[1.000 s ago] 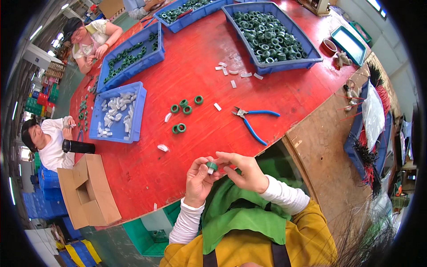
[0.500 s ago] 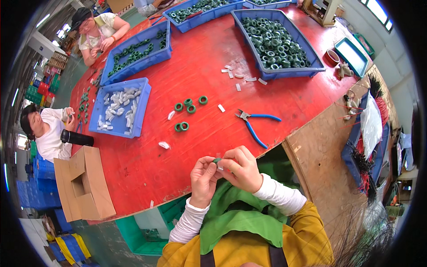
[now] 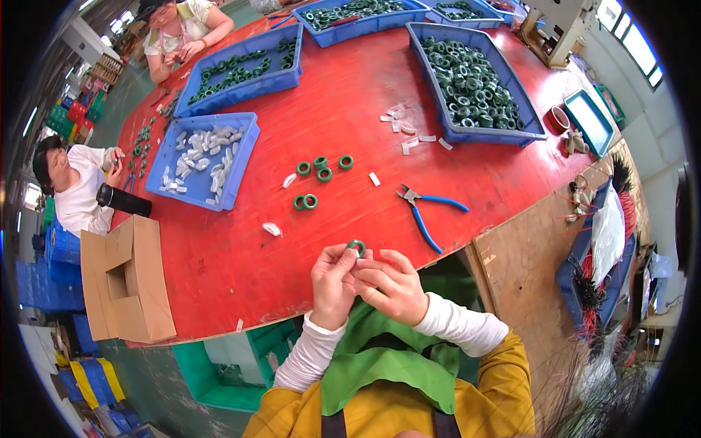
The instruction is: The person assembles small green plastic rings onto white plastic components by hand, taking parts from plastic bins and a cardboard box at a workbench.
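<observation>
Just over the near edge of the red table, my left hand (image 3: 331, 286) pinches a green ring (image 3: 358, 246) between thumb and fingers, the ring standing up above the fingertips. A bit of white shows at its lower side. Close against it, my right hand (image 3: 392, 287) has curled fingers, with the tips meeting the left hand just below the ring; what they grip is hidden. Ahead on the table lie several loose green rings (image 3: 324, 174), a bent white piece (image 3: 272, 229) and a small white strip (image 3: 374, 179). Blue-handled cutters (image 3: 427, 208) lie with their jaws apart, right of the rings.
A blue tray of green rings (image 3: 546, 134) stands at far right, another (image 3: 191, 109) at far left. A blue tray of white pieces (image 3: 244, 164) is nearer. A cardboard box (image 3: 150, 292) sits at the left edge beside a black bottle (image 3: 124, 200). Two people work at left.
The green ring has come up clear of my fingertips and shows more openly. My right hand's fingers have shifted lower, off the ring's top. The view has tilted slightly.
</observation>
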Available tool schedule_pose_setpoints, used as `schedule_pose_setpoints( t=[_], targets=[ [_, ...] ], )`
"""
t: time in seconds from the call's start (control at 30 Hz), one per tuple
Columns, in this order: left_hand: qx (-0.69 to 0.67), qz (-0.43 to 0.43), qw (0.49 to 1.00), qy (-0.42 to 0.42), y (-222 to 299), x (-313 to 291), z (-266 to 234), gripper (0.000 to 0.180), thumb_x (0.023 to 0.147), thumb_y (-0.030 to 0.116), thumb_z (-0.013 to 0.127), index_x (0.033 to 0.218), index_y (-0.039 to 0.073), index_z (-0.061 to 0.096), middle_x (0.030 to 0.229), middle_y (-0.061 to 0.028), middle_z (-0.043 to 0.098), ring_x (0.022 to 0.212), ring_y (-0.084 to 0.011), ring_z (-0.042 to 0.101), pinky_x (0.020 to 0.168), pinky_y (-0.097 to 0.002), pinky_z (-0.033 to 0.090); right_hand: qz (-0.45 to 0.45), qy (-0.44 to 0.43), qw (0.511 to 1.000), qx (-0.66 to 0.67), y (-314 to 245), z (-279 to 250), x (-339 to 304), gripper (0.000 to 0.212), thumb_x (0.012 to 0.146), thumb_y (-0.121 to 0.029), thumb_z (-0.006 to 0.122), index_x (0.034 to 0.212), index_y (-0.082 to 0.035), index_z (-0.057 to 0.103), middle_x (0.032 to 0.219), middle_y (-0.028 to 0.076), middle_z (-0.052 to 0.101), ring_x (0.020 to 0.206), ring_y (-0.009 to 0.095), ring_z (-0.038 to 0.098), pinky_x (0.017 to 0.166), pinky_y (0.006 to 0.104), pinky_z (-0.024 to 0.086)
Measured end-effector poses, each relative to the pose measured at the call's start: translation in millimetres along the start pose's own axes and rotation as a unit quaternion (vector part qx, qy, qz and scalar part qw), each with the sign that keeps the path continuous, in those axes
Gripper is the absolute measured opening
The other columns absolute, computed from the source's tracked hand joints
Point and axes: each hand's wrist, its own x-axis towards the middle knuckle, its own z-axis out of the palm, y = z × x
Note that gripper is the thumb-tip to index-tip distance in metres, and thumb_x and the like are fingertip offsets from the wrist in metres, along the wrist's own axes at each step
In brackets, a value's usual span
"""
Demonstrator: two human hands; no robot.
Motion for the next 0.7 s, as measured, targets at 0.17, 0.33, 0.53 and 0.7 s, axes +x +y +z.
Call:
schedule_pose_setpoints(
  t=[0.17, 0.33, 0.53, 0.7],
  targets=[
    [0.007, 0.004, 1.000, -0.010, 8.4, 3.0, 3.3, 0.010, 0.092, 0.002, 0.056, 0.102, 0.001, 0.055, 0.097, -0.0136, 0.066, 0.089, -0.0248, 0.067, 0.081, -0.0359, 0.057, 0.036, 0.016, 0.998, 0.057, 2.6, -2.0, -0.1, 0.015, 0.069, -0.007, 0.065, 0.083, -0.007, 0.060, 0.093, 0.005, 0.062, 0.099, 0.021, 0.064, 0.094, 0.0436, 0.046],
    [-0.010, -0.014, 1.000, -0.025, 3.4, 0.4, -3.0, 0.012, 0.092, 0.003, 0.056, 0.104, 0.002, 0.055, 0.097, -0.0130, 0.066, 0.090, -0.0236, 0.066, 0.081, -0.0365, 0.056, 0.024, 0.070, 0.990, 0.116, 10.0, -7.5, 4.1, 0.028, 0.068, 0.001, 0.072, 0.091, -0.003, 0.057, 0.092, 0.011, 0.064, 0.081, 0.026, 0.066, 0.070, 0.0354, 0.056],
    [0.014, -0.015, 0.998, -0.053, 4.5, -2.7, 1.4, 0.014, 0.093, 0.004, 0.056, 0.107, 0.001, 0.054, 0.099, -0.0127, 0.066, 0.090, -0.0215, 0.066, 0.081, -0.0359, 0.056, 0.118, 0.082, 0.971, 0.192, 13.4, -28.9, 19.9, 0.024, 0.072, 0.005, 0.069, 0.091, -0.001, 0.056, 0.088, 0.012, 0.062, 0.071, 0.025, 0.063, 0.057, 0.0330, 0.052],
    [0.048, -0.007, 0.995, -0.086, 4.6, -5.9, 1.1, 0.016, 0.093, 0.005, 0.055, 0.108, 0.000, 0.054, 0.100, -0.0133, 0.066, 0.090, -0.0227, 0.067, 0.081, -0.0364, 0.058, 0.212, 0.066, 0.938, 0.265, 22.9, -34.1, 28.4, 0.017, 0.078, 0.005, 0.066, 0.089, 0.000, 0.055, 0.085, 0.014, 0.060, 0.070, 0.026, 0.063, 0.059, 0.0311, 0.051]
  ],
)
